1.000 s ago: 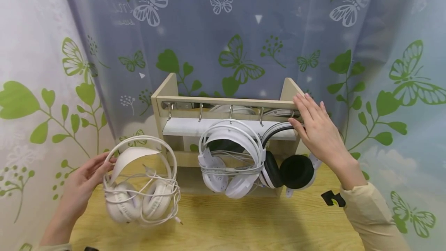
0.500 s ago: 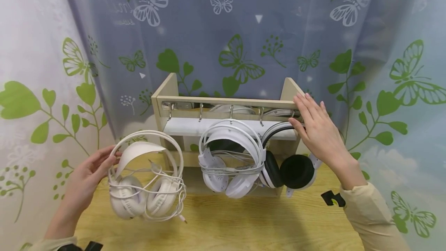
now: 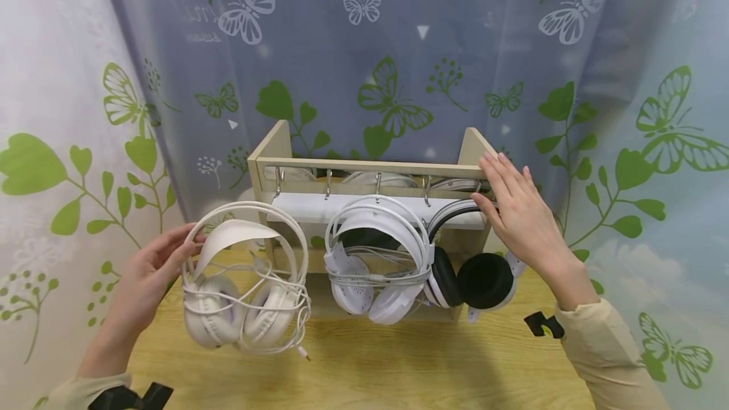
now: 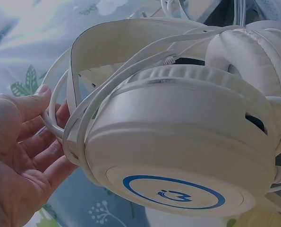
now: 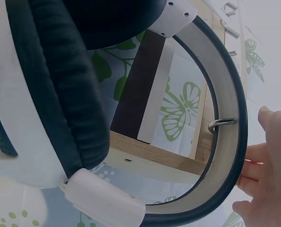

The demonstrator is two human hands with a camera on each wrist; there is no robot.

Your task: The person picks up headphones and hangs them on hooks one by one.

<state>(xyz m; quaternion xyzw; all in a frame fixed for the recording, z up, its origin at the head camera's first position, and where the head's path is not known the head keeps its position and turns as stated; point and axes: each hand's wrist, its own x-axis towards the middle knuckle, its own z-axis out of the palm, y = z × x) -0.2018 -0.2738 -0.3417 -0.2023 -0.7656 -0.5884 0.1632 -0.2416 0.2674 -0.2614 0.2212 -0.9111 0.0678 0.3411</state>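
Note:
Cream-white headphones [image 3: 212, 318] hang in the air at the left, their thin cable wound loosely around the ear cups. My left hand [image 3: 149, 280] pinches the left side of their headband between thumb and fingers; a blue ring logo marks the near ear cup [image 4: 173, 189] in the left wrist view. My right hand [image 3: 523, 220] rests with straight fingers on the right front corner of a pale wooden rack [image 3: 353, 164]. Just below it, black-and-white headphones [image 3: 485, 280] hang from a hook [image 5: 221, 124]. White headphones [image 3: 350, 277] wrapped in cable hang under the middle hook [image 3: 378, 182].
Bare metal hooks [image 3: 328, 183] line the rack's left part, close to the held headphones. Coiled cables lie behind the front rail above a white shelf [image 3: 307, 207]. A wood-grain table [image 3: 353, 362] lies below, and patterned curtains [image 3: 319, 37] enclose the back and sides.
My left hand has moved the cream-white headphones rightward and up, closer to the rack's left end. My right hand has stayed on the rack's corner.

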